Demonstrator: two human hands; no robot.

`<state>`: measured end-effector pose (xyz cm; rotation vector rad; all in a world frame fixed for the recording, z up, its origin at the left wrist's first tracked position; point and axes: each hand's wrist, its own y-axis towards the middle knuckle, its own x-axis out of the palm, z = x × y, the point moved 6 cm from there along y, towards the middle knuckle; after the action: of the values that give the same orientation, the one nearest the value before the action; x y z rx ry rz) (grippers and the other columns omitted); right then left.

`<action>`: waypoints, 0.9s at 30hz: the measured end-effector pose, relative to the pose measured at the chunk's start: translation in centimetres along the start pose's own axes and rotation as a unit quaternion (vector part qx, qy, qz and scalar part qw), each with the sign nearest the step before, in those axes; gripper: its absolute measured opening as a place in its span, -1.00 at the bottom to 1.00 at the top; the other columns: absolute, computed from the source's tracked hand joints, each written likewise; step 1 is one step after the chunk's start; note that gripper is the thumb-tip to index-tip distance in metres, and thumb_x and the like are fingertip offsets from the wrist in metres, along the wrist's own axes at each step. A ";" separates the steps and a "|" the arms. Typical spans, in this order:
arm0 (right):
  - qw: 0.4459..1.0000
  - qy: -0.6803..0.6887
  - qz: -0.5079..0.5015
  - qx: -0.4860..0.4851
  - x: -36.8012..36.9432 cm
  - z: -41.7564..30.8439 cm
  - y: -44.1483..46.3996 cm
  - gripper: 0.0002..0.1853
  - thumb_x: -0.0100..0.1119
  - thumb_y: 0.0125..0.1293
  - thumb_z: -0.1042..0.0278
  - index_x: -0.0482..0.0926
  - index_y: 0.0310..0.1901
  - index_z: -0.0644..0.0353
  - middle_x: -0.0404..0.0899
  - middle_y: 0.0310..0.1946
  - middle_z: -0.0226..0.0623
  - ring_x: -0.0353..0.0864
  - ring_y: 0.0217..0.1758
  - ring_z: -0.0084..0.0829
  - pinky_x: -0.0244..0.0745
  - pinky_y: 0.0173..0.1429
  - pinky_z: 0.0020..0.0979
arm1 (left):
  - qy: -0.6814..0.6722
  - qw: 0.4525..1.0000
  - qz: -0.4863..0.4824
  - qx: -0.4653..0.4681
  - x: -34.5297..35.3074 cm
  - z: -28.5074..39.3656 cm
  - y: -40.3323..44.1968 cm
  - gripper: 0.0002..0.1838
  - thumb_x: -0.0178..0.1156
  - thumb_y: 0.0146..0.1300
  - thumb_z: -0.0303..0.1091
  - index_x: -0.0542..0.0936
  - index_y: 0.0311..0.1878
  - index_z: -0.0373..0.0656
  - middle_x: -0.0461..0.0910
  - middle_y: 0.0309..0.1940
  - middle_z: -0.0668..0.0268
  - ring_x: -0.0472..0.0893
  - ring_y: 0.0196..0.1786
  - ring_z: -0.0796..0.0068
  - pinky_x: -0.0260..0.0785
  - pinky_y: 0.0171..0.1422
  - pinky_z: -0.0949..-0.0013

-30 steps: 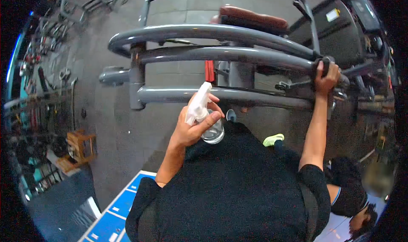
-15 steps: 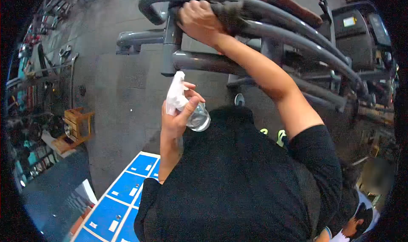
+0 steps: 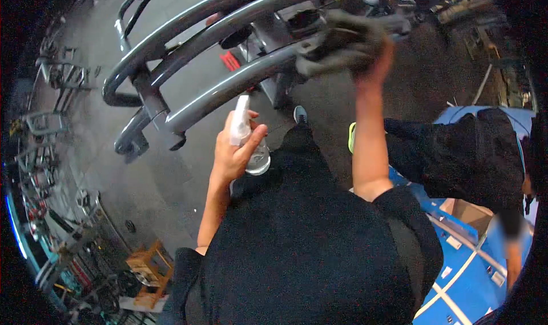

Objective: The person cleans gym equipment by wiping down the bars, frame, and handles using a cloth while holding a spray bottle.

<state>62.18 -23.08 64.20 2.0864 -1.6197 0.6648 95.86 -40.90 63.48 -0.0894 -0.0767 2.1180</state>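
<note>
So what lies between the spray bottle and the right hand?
In the head view, dark floor and a grey shoe show between the spray bottle and the right hand.

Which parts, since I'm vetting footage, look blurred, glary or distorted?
Head view: right hand and dark cloth smeared, likely by motion; pale glare along the gray tubes; wide-lens bending, corners black; spray bottle in the left hand fairly sharp.

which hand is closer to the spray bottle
Left. The left hand is wrapped around the spray bottle, while the right hand is well off to the right and farther forward, holding a dark cloth at the grey frame.
</note>
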 end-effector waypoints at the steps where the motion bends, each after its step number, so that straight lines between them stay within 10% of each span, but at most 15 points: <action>1: 0.998 0.040 0.049 -0.021 -3.5 -2.9 -0.8 -0.44 0.09 0.51 -0.20 0.60 0.25 0.09 0.66 0.11 -0.33 0.66 0.16 -0.31 0.58 0.28 -0.23 | 0.036 0.999 -0.030 0.002 1.2 0.3 0.9 -0.60 0.39 0.43 -0.19 0.55 0.17 -0.19 0.73 -0.26 0.28 0.70 -0.17 0.54 0.50 -0.02 0.39; 7: 0.971 0.106 0.176 -0.125 -16.1 -12.1 -9.6 -0.46 0.09 0.51 -0.18 0.61 0.23 0.10 0.67 0.09 -0.31 0.67 0.15 -0.29 0.58 0.28 -0.21 | 0.110 0.988 -0.092 0.048 8.9 0.3 6.1 -0.52 0.37 0.42 0.00 0.54 0.16 -0.15 0.74 -0.24 0.16 0.75 -0.16 0.24 0.52 -0.01 0.20; 8: 0.967 0.108 0.188 -0.133 -17.1 -12.2 -10.1 -0.46 0.09 0.51 -0.18 0.61 0.23 0.10 0.67 0.08 -0.31 0.67 0.15 -0.29 0.57 0.28 -0.21 | 0.144 0.983 -0.107 0.041 10.2 0.4 7.1 -0.54 0.39 0.44 -0.12 0.55 0.21 -0.20 0.71 -0.19 0.30 0.73 -0.13 0.52 0.51 0.03 0.36; 12: 0.960 0.113 0.217 -0.133 -19.8 -11.2 -10.9 -0.47 0.10 0.51 -0.16 0.62 0.22 0.11 0.68 0.07 -0.30 0.68 0.14 -0.27 0.57 0.28 -0.19 | 0.177 0.976 -0.116 0.045 15.7 0.2 10.9 -0.48 0.38 0.41 0.01 0.53 0.17 -0.21 0.74 -0.25 0.23 0.76 -0.13 0.40 0.52 0.01 0.28; 15: 0.959 0.125 0.233 -0.099 -20.9 -9.2 -10.8 -0.48 0.10 0.51 -0.15 0.63 0.21 0.11 0.69 0.06 -0.29 0.68 0.13 -0.26 0.56 0.29 -0.18 | 0.193 0.974 -0.067 0.098 19.0 0.7 13.3 -0.45 0.29 0.43 0.15 0.45 -0.08 -0.24 0.68 -0.35 -0.12 0.72 -0.22 -0.22 0.48 -0.13 -0.07; 27: 0.969 0.099 0.225 -0.017 -25.7 -8.6 -2.7 -0.51 0.12 0.51 -0.11 0.65 0.18 0.12 0.71 0.01 -0.26 0.70 0.11 -0.22 0.55 0.29 -0.13 | 0.233 0.972 0.037 0.023 22.8 -0.1 16.1 -0.44 0.24 0.47 0.14 0.40 -0.06 -0.26 0.68 -0.34 -0.19 0.70 -0.20 -0.33 0.49 -0.11 -0.15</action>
<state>58.43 2.51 55.57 1.5740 -1.9818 0.9484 70.36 -29.83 61.12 -0.5641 0.2586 2.1180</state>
